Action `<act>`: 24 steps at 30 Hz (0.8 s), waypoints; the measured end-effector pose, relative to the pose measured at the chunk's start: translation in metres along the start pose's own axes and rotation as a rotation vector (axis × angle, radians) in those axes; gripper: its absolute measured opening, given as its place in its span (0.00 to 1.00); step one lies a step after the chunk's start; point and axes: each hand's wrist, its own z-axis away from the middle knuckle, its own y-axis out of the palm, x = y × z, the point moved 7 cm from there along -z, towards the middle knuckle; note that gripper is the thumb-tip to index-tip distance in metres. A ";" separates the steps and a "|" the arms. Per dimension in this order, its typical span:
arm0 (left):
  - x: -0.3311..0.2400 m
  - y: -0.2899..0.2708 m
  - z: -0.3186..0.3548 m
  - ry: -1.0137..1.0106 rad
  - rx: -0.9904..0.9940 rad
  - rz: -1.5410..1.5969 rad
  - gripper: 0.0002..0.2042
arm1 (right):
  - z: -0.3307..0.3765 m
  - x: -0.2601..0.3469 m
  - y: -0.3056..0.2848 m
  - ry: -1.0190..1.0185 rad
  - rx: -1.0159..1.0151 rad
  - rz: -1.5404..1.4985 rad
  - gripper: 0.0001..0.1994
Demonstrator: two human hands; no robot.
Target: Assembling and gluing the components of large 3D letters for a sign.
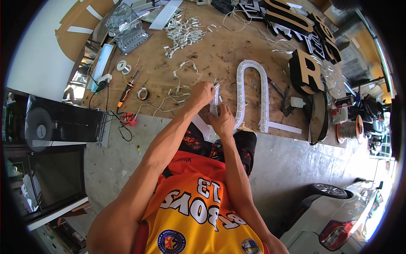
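Orange jersey [198, 216] over cluttered plywood workbench [211, 51]

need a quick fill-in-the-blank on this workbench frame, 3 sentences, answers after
1. Both hands, the left hand and the right hand, grip a small ____ piece between them.
2. The soldering iron on the wooden table has an ____ handle.
3. The white channel letter shell lies to the ____ of the hands.

Answers: white; orange; right

My left grip [202, 94] covers part of the small white piece [215, 101]; its shape is too small to tell.
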 end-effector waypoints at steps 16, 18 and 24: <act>-0.002 0.002 0.002 0.054 0.002 -0.050 0.06 | -0.117 -0.044 0.026 0.162 0.099 -0.304 0.12; 0.000 0.002 0.003 0.051 0.011 -0.049 0.06 | -0.116 -0.043 0.026 0.152 0.108 -0.314 0.11; 0.000 0.000 0.005 0.094 -0.024 0.035 0.07 | -0.116 -0.048 0.026 0.213 0.118 -0.325 0.11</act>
